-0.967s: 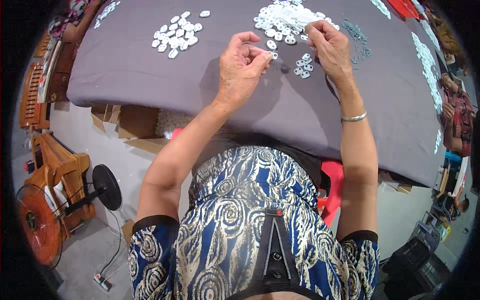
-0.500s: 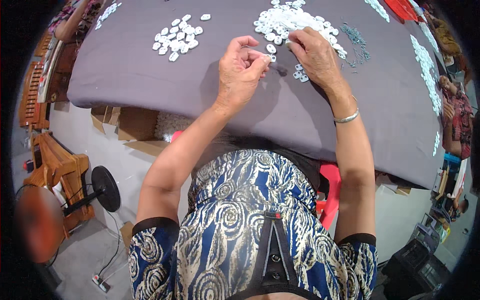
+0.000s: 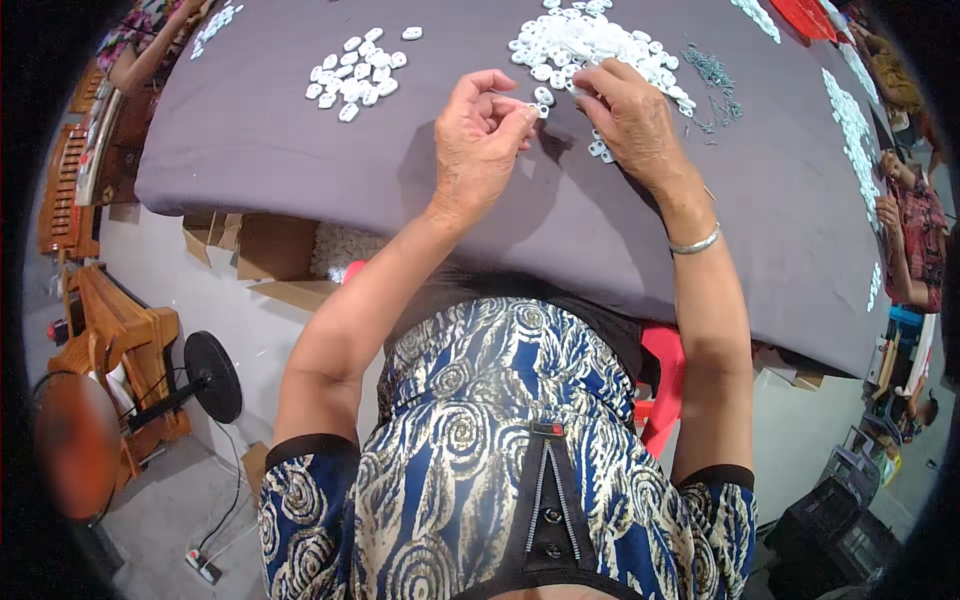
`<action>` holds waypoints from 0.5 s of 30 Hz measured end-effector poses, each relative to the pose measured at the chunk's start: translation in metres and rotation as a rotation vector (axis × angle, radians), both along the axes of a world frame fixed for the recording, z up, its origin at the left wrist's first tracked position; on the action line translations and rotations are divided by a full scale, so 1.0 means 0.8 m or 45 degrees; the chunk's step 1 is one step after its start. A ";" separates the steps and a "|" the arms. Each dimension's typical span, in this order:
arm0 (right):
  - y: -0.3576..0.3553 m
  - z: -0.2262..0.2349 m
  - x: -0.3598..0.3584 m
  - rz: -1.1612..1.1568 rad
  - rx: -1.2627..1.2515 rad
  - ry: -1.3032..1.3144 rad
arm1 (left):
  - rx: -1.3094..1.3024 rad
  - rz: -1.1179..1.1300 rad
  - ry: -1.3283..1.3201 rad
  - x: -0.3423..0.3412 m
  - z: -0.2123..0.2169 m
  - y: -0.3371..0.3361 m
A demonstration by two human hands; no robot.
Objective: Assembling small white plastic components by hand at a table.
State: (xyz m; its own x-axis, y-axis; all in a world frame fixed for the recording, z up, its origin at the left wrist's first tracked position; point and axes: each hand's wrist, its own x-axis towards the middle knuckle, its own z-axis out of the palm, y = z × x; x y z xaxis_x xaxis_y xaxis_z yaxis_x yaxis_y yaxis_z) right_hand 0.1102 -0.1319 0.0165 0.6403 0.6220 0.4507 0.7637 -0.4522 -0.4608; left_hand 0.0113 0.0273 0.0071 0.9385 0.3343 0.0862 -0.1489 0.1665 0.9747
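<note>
My left hand (image 3: 482, 130) pinches a small white plastic piece with two holes (image 3: 541, 111) between thumb and forefinger, above the grey cloth. A white oval piece (image 3: 543, 95) lies just beyond its fingertips. At the near edge of a big pile of white oval plastic pieces (image 3: 585, 38), my right hand (image 3: 637, 125) has thumb and forefinger drawn together; whatever is between them is too small to make out. Several small white two-holed pieces (image 3: 600, 148) lie by its palm, partly covered by it. Right of the pile are loose grey screws (image 3: 711, 72).
A smaller group of white oval pieces (image 3: 350, 75) lies to the left on the grey-covered table (image 3: 300, 160). More white pieces (image 3: 850, 140) line the right side, where other people sit. Below the left edge are an open cardboard box (image 3: 275, 247) and a black fan (image 3: 212, 377).
My right hand's fingertips have shifted slightly left and down at the pile's edge. The piece in my left hand has tilted a little and risen slightly.
</note>
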 end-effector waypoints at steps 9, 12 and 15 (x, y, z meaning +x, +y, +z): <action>-0.005 0.017 -0.008 0.108 -0.092 -0.062 | 0.018 0.006 -0.025 0.001 -0.003 0.001; -0.007 0.020 -0.007 0.076 0.045 0.047 | 0.010 0.008 -0.030 0.000 -0.001 0.001; -0.015 0.015 0.004 0.016 0.202 0.059 | -0.001 0.005 -0.033 0.001 -0.002 0.000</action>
